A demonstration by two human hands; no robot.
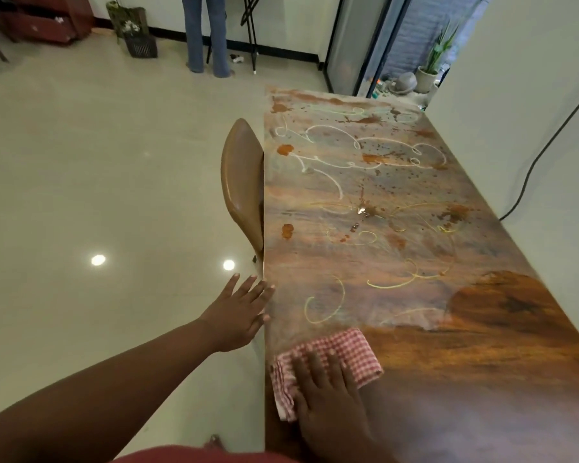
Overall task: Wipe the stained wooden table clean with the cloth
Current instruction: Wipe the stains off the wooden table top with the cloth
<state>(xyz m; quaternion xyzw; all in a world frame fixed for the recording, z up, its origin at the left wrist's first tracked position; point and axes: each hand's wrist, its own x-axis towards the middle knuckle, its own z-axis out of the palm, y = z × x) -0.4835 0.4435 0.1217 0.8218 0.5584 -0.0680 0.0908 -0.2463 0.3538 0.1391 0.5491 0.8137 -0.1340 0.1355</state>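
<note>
A long wooden table [482,379] runs away from me on the right. Its far and middle parts carry a hazy film, orange-brown splotches, dark specks and pale looping squiggles. The near right part looks dark and glossy. A red-and-white checked cloth [348,352] lies flat near the table's near left edge. My right hand [328,392] presses down on it, fingers spread over the fabric. My left hand [238,315] is open with fingers apart, fingertips touching the table's left edge.
A brown chair [243,185] is tucked against the table's left side. A person in jeans [204,35] stands on the tiled floor at the back. A black cable [535,162] hangs down the white wall to the right. Potted plants [432,65] stand beyond the far end.
</note>
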